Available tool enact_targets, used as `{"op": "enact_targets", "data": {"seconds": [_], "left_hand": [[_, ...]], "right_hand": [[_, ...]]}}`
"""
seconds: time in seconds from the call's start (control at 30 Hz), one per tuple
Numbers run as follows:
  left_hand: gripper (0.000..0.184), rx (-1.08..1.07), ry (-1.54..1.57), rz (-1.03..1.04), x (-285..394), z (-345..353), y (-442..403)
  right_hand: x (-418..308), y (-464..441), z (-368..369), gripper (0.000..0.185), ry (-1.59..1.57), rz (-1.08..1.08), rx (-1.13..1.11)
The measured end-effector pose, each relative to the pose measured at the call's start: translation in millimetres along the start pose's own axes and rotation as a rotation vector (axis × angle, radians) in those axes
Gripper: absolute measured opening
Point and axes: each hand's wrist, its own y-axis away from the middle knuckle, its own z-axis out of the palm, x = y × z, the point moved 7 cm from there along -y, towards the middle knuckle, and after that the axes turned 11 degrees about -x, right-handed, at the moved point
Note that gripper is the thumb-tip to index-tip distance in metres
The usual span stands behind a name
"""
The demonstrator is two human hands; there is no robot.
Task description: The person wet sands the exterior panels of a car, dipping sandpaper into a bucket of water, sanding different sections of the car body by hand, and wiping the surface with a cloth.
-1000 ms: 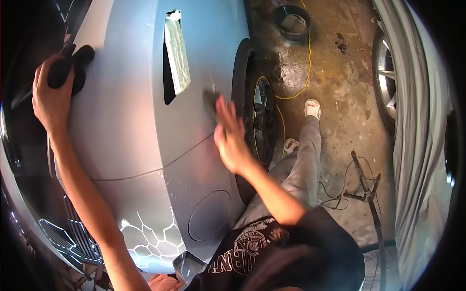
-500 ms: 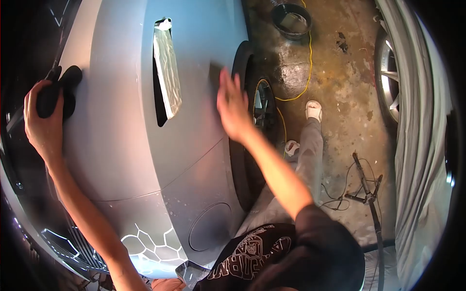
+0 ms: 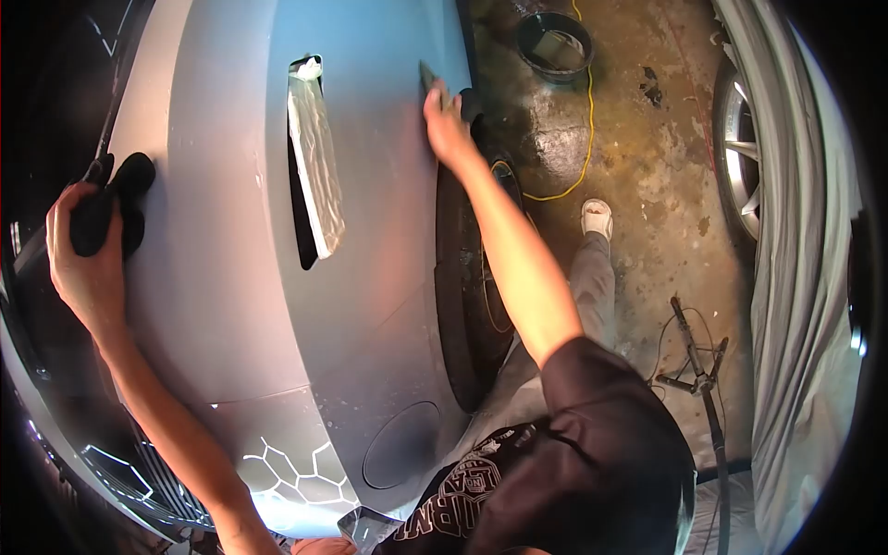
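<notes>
My left hand (image 3: 83, 254) is wrapped round a black rounded tool (image 3: 97, 222) with lobed ends, at the left edge of the grey car body panel (image 3: 222, 231). My right hand (image 3: 446, 125) reaches to the top of the panel above the wheel arch and holds a thin dark pad (image 3: 426, 76) against the surface. Between the hands, a narrow slot in the panel holds a strip of crinkled, pale film (image 3: 316, 157). Below lies the round outline of a fuel door (image 3: 402, 444).
A black bucket (image 3: 555, 48) with something flat inside stands on the wet floor. A yellow cord (image 3: 590, 120) runs past it. At the right are a black stand (image 3: 700, 370), a grey curtain (image 3: 795, 277) and another wheel (image 3: 740, 148). The near wheel (image 3: 467, 305) is beneath my right arm.
My right hand has moved up along the panel with the dark pad. My left hand has shifted slightly left and down in view, still round the black tool.
</notes>
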Motion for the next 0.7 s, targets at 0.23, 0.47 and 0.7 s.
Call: {"op": "enact_targets", "data": {"seconds": [0.23,0.47,0.7], "left_hand": [[0.031,-0.02,0.018,0.011,-5.1,-0.3,-2.7],[0.028,0.012,0.028,0.062,4.3,-3.8,-0.5],[0.029,-0.001,-0.004,0.038,8.3,-11.2,9.6]], "right_hand": [[-14.6,195.3,52.7,0.07,0.051,-0.074,-0.217],[4.1,5.9,0.5,0.071,-0.003,0.026,-0.03],[-23.4,119.4,33.8,0.071,0.11,-0.095,-0.125]]}}
